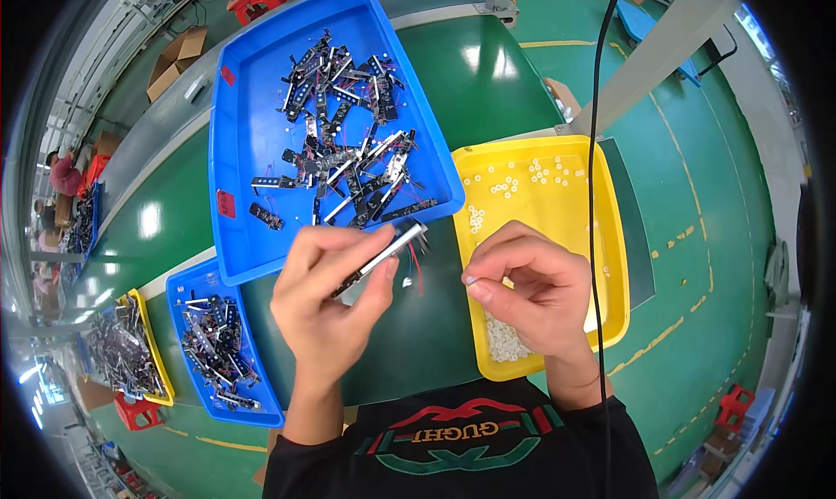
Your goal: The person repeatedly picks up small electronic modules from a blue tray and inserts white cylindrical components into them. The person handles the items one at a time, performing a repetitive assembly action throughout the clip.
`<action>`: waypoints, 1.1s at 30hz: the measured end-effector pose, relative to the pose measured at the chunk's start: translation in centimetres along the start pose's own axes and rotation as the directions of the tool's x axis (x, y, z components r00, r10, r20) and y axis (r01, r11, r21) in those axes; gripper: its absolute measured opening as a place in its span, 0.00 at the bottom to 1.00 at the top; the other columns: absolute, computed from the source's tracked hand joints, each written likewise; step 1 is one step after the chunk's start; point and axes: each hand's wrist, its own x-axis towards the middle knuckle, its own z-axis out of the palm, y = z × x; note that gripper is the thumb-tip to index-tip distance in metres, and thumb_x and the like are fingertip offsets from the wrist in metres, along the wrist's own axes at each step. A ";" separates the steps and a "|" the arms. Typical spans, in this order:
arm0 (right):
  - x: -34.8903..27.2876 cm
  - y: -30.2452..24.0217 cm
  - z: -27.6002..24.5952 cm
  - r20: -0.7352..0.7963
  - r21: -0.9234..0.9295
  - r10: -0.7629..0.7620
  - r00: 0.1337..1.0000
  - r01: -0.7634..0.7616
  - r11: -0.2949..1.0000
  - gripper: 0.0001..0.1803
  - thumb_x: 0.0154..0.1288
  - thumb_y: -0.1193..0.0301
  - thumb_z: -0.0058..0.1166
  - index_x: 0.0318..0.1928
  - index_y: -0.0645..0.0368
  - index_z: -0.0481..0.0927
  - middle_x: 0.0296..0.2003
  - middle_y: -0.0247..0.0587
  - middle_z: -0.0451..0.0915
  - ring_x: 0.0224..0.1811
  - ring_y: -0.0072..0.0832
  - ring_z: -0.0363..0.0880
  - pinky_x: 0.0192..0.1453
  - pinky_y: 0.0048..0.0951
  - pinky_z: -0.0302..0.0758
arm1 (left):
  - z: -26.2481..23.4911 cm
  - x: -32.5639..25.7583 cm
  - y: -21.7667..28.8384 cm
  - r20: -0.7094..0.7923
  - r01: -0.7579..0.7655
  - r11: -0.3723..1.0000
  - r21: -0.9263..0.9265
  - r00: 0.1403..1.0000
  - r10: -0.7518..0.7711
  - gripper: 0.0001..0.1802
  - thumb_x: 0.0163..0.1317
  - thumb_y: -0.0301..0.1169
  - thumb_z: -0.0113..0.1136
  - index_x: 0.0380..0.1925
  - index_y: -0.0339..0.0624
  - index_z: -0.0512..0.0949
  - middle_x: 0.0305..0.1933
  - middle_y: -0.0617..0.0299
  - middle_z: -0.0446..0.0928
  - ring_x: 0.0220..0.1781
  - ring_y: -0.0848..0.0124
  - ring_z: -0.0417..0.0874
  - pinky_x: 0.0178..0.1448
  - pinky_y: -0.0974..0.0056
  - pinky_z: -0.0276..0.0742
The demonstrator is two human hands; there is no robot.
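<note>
My left hand (324,303) grips a slim black-and-silver electronic assembly (392,251) between thumb and fingers. Thin red and dark wires hang from its far end, above the dark green table (414,347). To the right, my right hand (540,294) is closed in a pinch over the near part of a yellow tray (614,290). A tiny whitish piece (471,280) shows at its fingertips, too small to tell its exact kind. Small white rings (505,340) are heaped in that tray below my right hand, and more lie scattered at its far end.
Beyond my left hand, a large blue tray (248,142) holds many similar assemblies (348,142). A smaller blue tray (266,403) and another yellow tray (155,342), both full of parts, stand at left. A black cable (594,151) hangs across the right side, before a metal post (657,55).
</note>
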 end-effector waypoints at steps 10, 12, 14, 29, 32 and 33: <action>-1.0 0.0 1.9 -0.073 0.031 -0.025 0.997 0.027 0.999 0.11 0.55 0.86 0.61 0.39 0.65 0.80 0.35 0.42 0.80 0.24 0.13 0.71 0.25 0.14 0.66 | 2.1 -0.7 0.5 -0.249 -0.365 0.878 0.308 0.860 0.445 0.20 0.44 0.10 0.68 0.40 0.35 0.80 0.40 0.55 0.71 0.39 0.62 0.81 0.40 0.65 0.81; -1.1 -0.1 2.1 -0.070 0.020 -0.013 0.997 0.014 1.000 0.10 0.55 0.85 0.62 0.39 0.64 0.81 0.37 0.42 0.80 0.25 0.13 0.72 0.26 0.14 0.67 | 2.1 -1.1 0.5 -0.252 -0.388 0.871 0.301 0.849 0.465 0.21 0.44 0.11 0.68 0.39 0.39 0.81 0.43 0.55 0.67 0.39 0.60 0.82 0.38 0.67 0.81; -1.1 -0.1 2.2 -0.074 -0.024 -0.044 0.996 0.042 0.999 0.10 0.54 0.85 0.63 0.38 0.64 0.82 0.40 0.44 0.78 0.26 0.14 0.73 0.26 0.15 0.68 | 2.1 -1.5 0.5 -0.254 -0.389 0.872 0.296 0.848 0.465 0.21 0.44 0.11 0.68 0.39 0.44 0.81 0.45 0.56 0.65 0.40 0.59 0.82 0.37 0.68 0.82; -1.2 0.7 3.1 -0.103 0.117 -0.159 0.982 0.171 0.978 0.12 0.53 0.89 0.60 0.39 0.67 0.79 0.45 0.53 0.78 0.43 0.32 0.81 0.43 0.25 0.78 | 2.3 -2.7 1.2 -0.249 -0.428 0.884 0.188 0.850 0.465 0.29 0.40 0.08 0.70 0.41 0.51 0.80 0.48 0.60 0.62 0.46 0.59 0.80 0.40 0.67 0.85; -1.2 0.9 3.2 -0.102 0.119 -0.194 0.976 0.205 0.971 0.12 0.53 0.90 0.59 0.39 0.68 0.78 0.43 0.54 0.79 0.44 0.33 0.81 0.46 0.27 0.78 | 2.4 -3.1 1.2 -0.230 -0.425 0.892 0.151 0.863 0.450 0.27 0.41 0.09 0.70 0.40 0.51 0.80 0.47 0.60 0.62 0.46 0.59 0.80 0.40 0.67 0.85; -1.1 0.9 3.1 -0.094 0.118 -0.193 0.977 0.204 0.972 0.12 0.53 0.90 0.59 0.39 0.68 0.78 0.42 0.54 0.79 0.44 0.33 0.81 0.47 0.28 0.78 | 2.5 -3.2 1.2 -0.223 -0.419 0.897 0.140 0.869 0.441 0.26 0.42 0.10 0.69 0.39 0.51 0.80 0.47 0.60 0.62 0.46 0.59 0.80 0.41 0.67 0.85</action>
